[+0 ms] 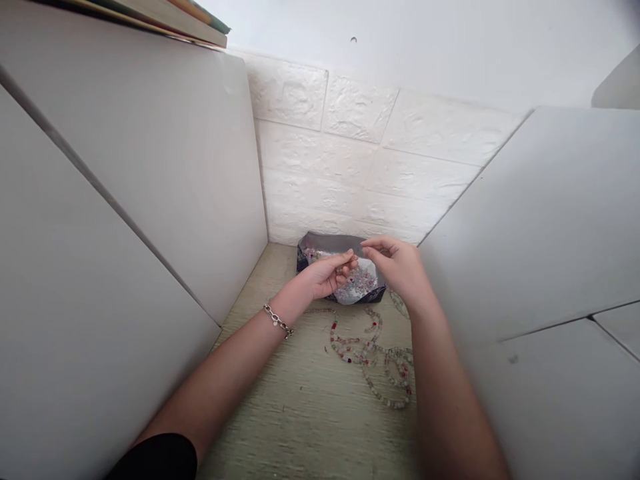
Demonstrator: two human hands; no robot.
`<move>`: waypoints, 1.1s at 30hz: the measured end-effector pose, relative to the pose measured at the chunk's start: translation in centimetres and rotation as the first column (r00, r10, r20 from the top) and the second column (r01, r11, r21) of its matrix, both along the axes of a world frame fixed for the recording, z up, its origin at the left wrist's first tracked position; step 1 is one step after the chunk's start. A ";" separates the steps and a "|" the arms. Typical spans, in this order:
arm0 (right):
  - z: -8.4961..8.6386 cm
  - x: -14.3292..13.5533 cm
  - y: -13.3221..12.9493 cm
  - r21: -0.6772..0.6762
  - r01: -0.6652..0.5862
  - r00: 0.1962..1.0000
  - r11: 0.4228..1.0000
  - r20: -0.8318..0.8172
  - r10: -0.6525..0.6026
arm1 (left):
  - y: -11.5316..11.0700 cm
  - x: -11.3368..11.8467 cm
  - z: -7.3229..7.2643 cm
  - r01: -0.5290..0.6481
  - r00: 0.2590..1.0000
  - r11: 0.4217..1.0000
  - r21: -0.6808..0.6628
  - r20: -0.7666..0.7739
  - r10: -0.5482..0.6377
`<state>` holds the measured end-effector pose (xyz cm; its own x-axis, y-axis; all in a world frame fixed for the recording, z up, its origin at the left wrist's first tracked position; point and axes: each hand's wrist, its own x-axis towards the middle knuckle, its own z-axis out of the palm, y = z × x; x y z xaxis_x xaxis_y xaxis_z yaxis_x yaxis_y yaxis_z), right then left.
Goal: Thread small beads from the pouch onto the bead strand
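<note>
My left hand [329, 276] is over a dark open pouch or box [376, 295], thumb and fingers pinched together. Facing it from the right, my right hand [399, 267] also pinches, its fingertips a small gap from the left ones. Whatever lies between the fingers is too small to make out. Loose pink, red and clear beads [357, 285] lie inside the container on a pale lining. A long beaded strand [373, 388], pale green with pink and red beads, curls over the surface in front of it, partly behind my right forearm.
Smooth white panels stand close on the left [150, 147] and right [525, 233]. Behind the container rises a white brick-patterned wall [320, 153]. The surface [300, 413] is pale green and grained. Books [195, 23] jut out at the upper left.
</note>
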<state>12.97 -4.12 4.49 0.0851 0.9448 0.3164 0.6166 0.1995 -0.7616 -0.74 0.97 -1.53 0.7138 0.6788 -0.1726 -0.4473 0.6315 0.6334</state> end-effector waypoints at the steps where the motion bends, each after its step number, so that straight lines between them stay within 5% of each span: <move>1: -0.1 0.0 0.0 0.014 0.003 1.000 1.000 -0.025 -0.002 | 0.0 0.0 0.1 -0.003 1.000 1.000 -0.011 -0.004 0.003; 16: 0.1 0.1 0.0 -0.014 -0.129 0.929 0.992 -0.351 0.116 | 0.0 0.1 -0.1 0.017 1.000 1.000 -0.014 0.006 -0.017; 33: -0.4 0.2 0.2 -0.058 -0.159 0.927 0.986 -0.353 0.129 | -0.4 0.2 0.3 0.009 1.000 1.000 -0.013 -0.012 -0.009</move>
<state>13.17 -3.94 4.12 0.0362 0.9770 0.2101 0.2802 0.1919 -0.9406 -0.57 0.62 -1.22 0.7176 0.6700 -0.1902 -0.4340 0.6438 0.6302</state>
